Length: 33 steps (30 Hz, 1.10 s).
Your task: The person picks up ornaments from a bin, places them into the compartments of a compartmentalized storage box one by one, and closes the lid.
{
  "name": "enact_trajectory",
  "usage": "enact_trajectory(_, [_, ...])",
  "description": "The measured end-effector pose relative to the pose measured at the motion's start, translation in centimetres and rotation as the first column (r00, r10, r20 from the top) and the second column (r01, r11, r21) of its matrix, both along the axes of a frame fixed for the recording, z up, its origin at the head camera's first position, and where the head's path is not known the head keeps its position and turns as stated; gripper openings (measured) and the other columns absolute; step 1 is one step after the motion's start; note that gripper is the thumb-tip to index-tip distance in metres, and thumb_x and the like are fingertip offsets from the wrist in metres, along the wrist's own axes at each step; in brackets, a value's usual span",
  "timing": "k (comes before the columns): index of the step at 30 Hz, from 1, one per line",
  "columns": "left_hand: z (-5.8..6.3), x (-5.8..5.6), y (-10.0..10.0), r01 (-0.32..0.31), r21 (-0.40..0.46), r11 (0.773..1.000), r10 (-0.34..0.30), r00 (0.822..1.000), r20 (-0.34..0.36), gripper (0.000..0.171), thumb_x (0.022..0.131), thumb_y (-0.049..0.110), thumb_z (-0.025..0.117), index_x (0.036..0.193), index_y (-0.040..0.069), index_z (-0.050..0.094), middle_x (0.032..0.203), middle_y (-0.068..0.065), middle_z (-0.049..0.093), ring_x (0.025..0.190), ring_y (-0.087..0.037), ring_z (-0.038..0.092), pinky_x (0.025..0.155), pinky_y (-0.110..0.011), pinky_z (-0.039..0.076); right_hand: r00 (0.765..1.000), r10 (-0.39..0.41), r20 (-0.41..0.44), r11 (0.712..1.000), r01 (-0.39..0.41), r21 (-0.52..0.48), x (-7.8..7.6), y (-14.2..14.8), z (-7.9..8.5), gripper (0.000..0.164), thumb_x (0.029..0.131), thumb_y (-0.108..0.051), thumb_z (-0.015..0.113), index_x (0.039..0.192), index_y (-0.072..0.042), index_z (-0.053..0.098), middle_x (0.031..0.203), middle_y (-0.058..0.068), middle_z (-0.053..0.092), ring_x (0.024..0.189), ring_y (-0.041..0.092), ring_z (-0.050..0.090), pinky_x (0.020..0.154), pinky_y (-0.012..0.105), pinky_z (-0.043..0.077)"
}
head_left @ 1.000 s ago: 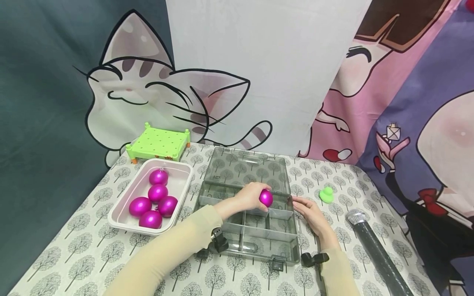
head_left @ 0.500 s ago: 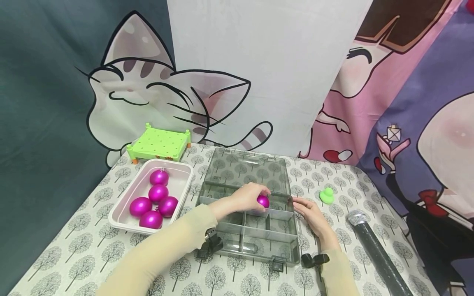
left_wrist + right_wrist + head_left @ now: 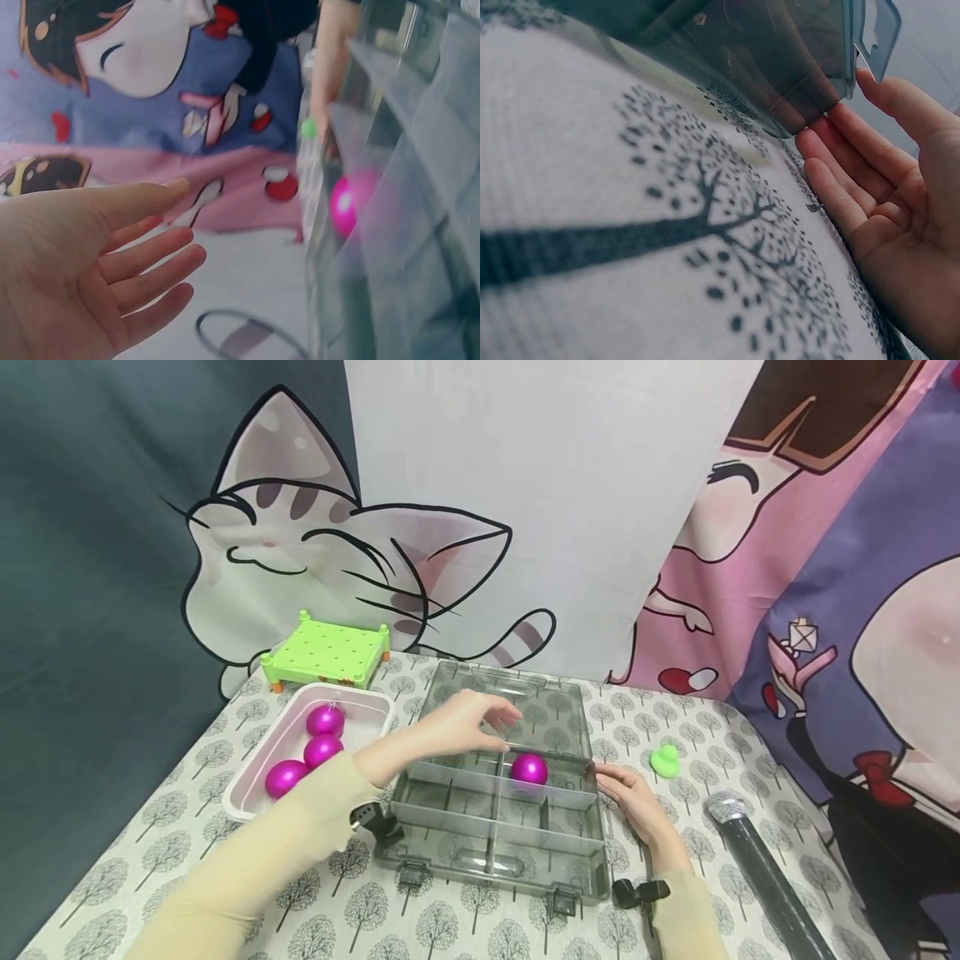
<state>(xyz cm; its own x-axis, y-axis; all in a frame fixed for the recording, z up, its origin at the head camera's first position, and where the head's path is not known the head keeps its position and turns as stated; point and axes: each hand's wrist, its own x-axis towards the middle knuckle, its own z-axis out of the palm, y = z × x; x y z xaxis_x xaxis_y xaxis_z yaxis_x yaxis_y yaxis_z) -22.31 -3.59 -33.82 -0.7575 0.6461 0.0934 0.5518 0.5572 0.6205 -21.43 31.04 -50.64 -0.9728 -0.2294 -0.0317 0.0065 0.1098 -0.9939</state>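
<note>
A magenta bauble [image 3: 529,768] sits in a back-row compartment, right of the centre divider, inside a smoky clear divided box [image 3: 450,843]. Its lid [image 3: 555,714] is folded back flat behind it. My left hand [image 3: 467,724] hovers above the back of the box, left of the bauble, holding nothing; its fingers are spread apart from the thumb in the left wrist view. My right hand [image 3: 633,802] rests against the box's right side, fingertips [image 3: 817,139] on the wall and thumb at the rim. A pale tray [image 3: 234,802] holds more magenta baubles [image 3: 286,778], partly hidden behind my left sleeve.
A lime-green toy bed-like stand [image 3: 327,647] stands behind the tray. To the right of the box lie a small green rounded piece [image 3: 665,762] and a black microphone [image 3: 761,864]. Patterned tree-print cloth covers the table, with a cartoon curtain [image 3: 585,527] behind it.
My left hand has lowered the bauble into the back compartment, let it go, and lifted away up and to the left. My right hand stays at the box's side.
</note>
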Motion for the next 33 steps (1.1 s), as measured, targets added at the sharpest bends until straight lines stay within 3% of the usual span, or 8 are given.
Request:
enact_trajectory(5, [0.6,-0.6,-4.2,-0.062,0.002,0.998,0.062,0.998,0.008,0.046,0.084,0.015,0.073,0.127,0.003,0.060,0.124,-0.014,0.067,0.109,-0.028,0.065,0.099,-0.039,0.052,1.000,0.000,0.000,1.000,0.000,-0.031,0.1,0.0,0.0,0.040,0.098,-0.005,0.053,0.129,0.020,0.048,0.105,-0.018,0.070,0.100,-0.002,0.065,0.092,0.012,0.050])
enact_trajectory(11, [0.1,-1.4,-10.3,-0.186,-0.013,0.982,0.186,0.982,-0.027,0.047,0.083,0.014,0.075,0.126,0.002,0.061,0.125,-0.017,0.065,0.115,-0.034,0.061,0.101,-0.050,0.049,1.000,0.007,-0.011,0.998,-0.008,-0.054,0.0,-0.1,-0.3,0.027,0.097,-0.005,0.055,0.122,0.003,0.062,0.106,-0.016,0.071,0.100,-0.001,0.065,0.092,0.013,0.050])
enact_trajectory(14, [-0.4,-2.0,-13.3,-0.258,-0.021,0.966,0.257,0.966,-0.038,0.048,0.083,0.014,0.075,0.127,0.001,0.061,0.127,-0.019,0.064,0.117,-0.037,0.060,0.102,-0.053,0.047,1.000,-0.002,-0.012,0.999,0.002,-0.055,0.0,-0.1,-0.3,0.029,0.097,-0.005,0.056,0.123,0.005,0.061,0.106,-0.015,0.070,0.100,-0.001,0.065,0.091,0.013,0.051])
enact_trajectory(18, [-1.1,-2.6,-16.5,-0.320,-0.034,0.947,0.320,0.947,-0.017,0.049,0.083,0.013,0.075,0.127,-0.002,0.059,0.128,-0.023,0.062,0.118,-0.041,0.058,0.104,-0.056,0.044,1.000,-0.011,-0.001,0.999,0.011,-0.037,0.1,-0.1,-0.2,0.040,0.097,-0.005,0.055,0.129,0.019,0.049,0.106,-0.018,0.069,0.100,-0.002,0.064,0.091,0.012,0.050])
enact_trajectory(23, [-1.8,-2.8,-18.9,-0.368,-0.041,0.929,0.369,0.929,0.022,0.047,0.083,0.011,0.074,0.125,-0.006,0.059,0.125,-0.027,0.062,0.116,-0.044,0.058,0.104,-0.058,0.043,1.000,-0.015,0.023,0.999,0.016,-0.031,0.3,-0.2,0.1,0.042,0.098,-0.002,0.051,0.131,0.023,0.042,0.105,-0.019,0.068,0.100,-0.003,0.064,0.092,0.011,0.049])
enact_trajectory(33, [-3.2,-3.1,-21.5,-0.404,-0.137,0.905,0.410,0.912,0.019,0.053,0.076,0.016,0.080,0.118,-0.011,0.061,0.118,-0.031,0.064,0.110,-0.050,0.060,0.095,-0.057,0.050,1.000,-0.013,-0.008,0.999,0.013,-0.032,0.0,0.1,-0.3,0.035,0.098,-0.005,0.054,0.127,0.014,0.054,0.107,-0.017,0.069,0.101,-0.001,0.065,0.093,0.013,0.050])
